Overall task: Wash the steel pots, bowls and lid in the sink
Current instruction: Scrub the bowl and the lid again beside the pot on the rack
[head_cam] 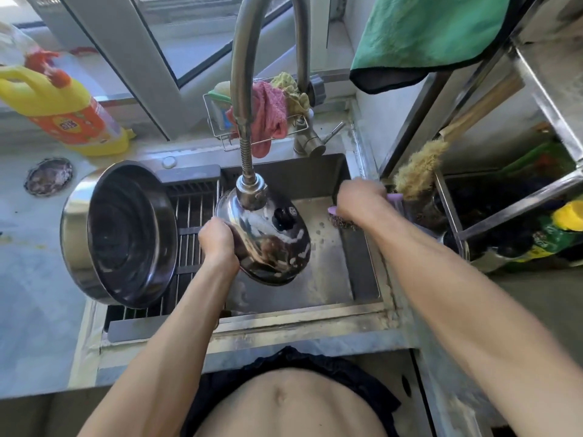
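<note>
On the far left of the desk (34, 310) a yellow bottle (67, 105) lies tilted by the window frame, with a round drain cap (49, 180) just nearer. A big steel pot (121, 234) rests on its side on the rack (189, 244) over the left part of the sink (315, 313), its mouth facing right and its left wall overhanging the sink's left edge onto the desk. Just right of it the left hand (217, 239) grips the left rim of the lid (268, 244), fingers curled round the edge; the lid is held tilted in the air over the basin, soapy, with its black knob (282, 217) up, and its far edge sits directly under the tap head (252, 192). Between the lid and the sink's right wall there is a strip of bare wet basin floor. At that right wall the right hand (359, 203) holds a purple-handled scrubber (342, 220), fingers wrapped over the handle, close to the rim. Behind the tap a wire caddy (220, 121) holds a pink cloth (269, 116). On the far right a bristle brush (416, 165) leans by a steel shelf (511, 197), and a green towel (432, 36) hangs above.
</note>
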The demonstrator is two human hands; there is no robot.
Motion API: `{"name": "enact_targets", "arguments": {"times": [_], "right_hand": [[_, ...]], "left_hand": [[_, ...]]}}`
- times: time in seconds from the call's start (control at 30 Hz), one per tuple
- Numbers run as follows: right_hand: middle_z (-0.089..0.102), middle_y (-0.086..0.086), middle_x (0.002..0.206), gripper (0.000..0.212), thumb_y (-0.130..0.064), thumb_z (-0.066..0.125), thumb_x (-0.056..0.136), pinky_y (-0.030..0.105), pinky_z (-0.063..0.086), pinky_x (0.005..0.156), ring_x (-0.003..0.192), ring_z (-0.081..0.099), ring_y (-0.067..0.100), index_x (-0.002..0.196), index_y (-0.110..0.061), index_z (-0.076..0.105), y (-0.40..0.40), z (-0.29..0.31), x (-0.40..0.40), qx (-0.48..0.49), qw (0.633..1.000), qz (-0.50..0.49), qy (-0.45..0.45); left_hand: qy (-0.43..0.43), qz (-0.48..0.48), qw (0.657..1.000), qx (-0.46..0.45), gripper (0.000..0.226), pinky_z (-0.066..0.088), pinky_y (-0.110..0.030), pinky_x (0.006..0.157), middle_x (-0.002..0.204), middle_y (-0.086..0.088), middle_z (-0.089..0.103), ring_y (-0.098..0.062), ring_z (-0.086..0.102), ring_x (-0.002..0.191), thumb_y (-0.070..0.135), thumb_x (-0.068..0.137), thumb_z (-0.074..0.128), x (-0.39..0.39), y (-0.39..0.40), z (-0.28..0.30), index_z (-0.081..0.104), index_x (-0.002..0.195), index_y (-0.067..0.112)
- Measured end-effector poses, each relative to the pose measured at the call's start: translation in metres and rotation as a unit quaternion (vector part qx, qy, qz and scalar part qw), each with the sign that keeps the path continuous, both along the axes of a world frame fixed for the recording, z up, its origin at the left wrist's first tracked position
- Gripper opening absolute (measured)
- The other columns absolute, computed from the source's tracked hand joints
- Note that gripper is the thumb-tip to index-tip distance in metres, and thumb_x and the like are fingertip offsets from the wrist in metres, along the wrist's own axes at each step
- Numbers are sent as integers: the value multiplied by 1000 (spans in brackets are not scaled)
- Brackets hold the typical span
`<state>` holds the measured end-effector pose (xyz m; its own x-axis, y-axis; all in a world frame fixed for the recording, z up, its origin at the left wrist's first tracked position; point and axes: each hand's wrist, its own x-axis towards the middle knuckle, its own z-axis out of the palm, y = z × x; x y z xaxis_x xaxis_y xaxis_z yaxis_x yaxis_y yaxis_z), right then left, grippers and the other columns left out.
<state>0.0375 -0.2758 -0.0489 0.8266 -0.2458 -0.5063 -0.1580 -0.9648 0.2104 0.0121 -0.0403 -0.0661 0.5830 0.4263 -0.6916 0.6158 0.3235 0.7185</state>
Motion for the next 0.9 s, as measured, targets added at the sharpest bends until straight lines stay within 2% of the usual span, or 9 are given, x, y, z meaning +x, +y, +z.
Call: {"name": "enact_targets", "arguments": {"times": [0.1,0.17,0.27,0.4,0.47,0.57,0.67,0.83,0.9], "right_hand": [[66,15,121,32,-31,53,100,26,42,60,96,68,30,121,-9,65,5,8,40,-92,995,36,-3],[70,20,108,28,-30,52,101,23,32,48,71,64,24,113,-10,68,6,12,61,-122,992,43,2],[66,1,88,19,-21,60,94,20,37,47,59,52,15,112,-20,69,4,13,89,-120,992,37,22],[62,-4,89,70,-24,64,90,24,35,52,51,49,12,150,-11,30,-4,4,107,-75,991,94,50],[64,0,91,51,-19,62,88,24,33,53,59,52,9,138,-13,50,0,5,107,-142,984,108,27],[57,12,66,45,-23,62,92,20,32,52,35,49,11,131,-4,51,5,-7,102,-137,983,105,55],[62,7,64,31,-14,62,92,13,29,42,25,46,13,122,-8,60,13,-16,94,-154,981,96,66],[64,17,60,70,-14,56,96,15,19,37,41,55,9,149,6,15,8,-29,80,-115,985,115,59],[68,16,63,81,-17,58,96,10,33,39,49,58,6,151,5,3,5,-33,84,-104,988,94,56]], "left_hand": [[-9,-8,999,35,27,43,-30,56,62,0,48,-16,50,49,5,88,38,7,0,-1,52,69,18],[-19,-6,999,47,30,39,-29,54,60,4,46,-11,47,46,5,91,38,8,1,-2,51,69,19],[-32,-18,998,58,34,35,-26,52,54,9,41,-8,42,47,4,88,36,10,1,-3,42,60,22],[-47,-52,993,92,32,34,-29,57,60,7,41,-14,39,60,7,87,38,11,3,-3,39,60,23],[-48,-46,993,94,33,32,-31,60,58,9,40,-15,37,62,8,88,39,13,3,-6,39,59,24],[-45,-40,995,85,36,32,-32,60,49,14,39,-14,36,59,8,87,38,14,2,-11,38,54,25],[-43,-25,995,82,35,34,-29,56,53,12,40,-12,38,57,7,89,37,12,-2,-12,39,58,23],[-35,9,998,47,35,40,-23,55,56,12,44,-8,44,55,11,98,41,10,-7,-8,45,65,22],[-31,9,998,55,36,40,-22,55,60,10,45,-8,44,57,14,100,42,10,-8,-7,46,65,22]]}}
